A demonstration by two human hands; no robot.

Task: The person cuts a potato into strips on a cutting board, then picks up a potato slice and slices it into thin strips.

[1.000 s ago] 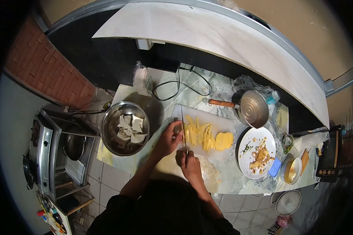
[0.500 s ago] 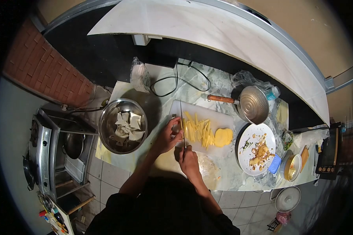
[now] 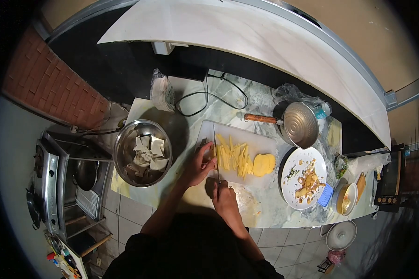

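My right hand (image 3: 225, 197) is closed round the handle of a knife (image 3: 217, 160), whose narrow blade points away over the left part of a white cutting board (image 3: 260, 138). Just left of the blade, my left hand (image 3: 201, 166) has its fingers bent against a small piece of potato, largely covered by the fingertips. Yellow potato strips (image 3: 235, 156) lie in a pile right of the blade. Beside them, overlapping round potato slices (image 3: 264, 164) rest near the board's right end.
A steel bowl (image 3: 121, 160) with white pieces stands at the left. A pan (image 3: 300, 124) with a wooden handle sits back right, near a white plate (image 3: 291, 193) of peelings. Behind the board lies a black cable (image 3: 207, 94). A yellow bowl (image 3: 344, 204) is far right.
The view has shifted slightly, so the board and bowl appear a little further left. Both hands keep nearly the same places, with the knife still at the left end of the strips.
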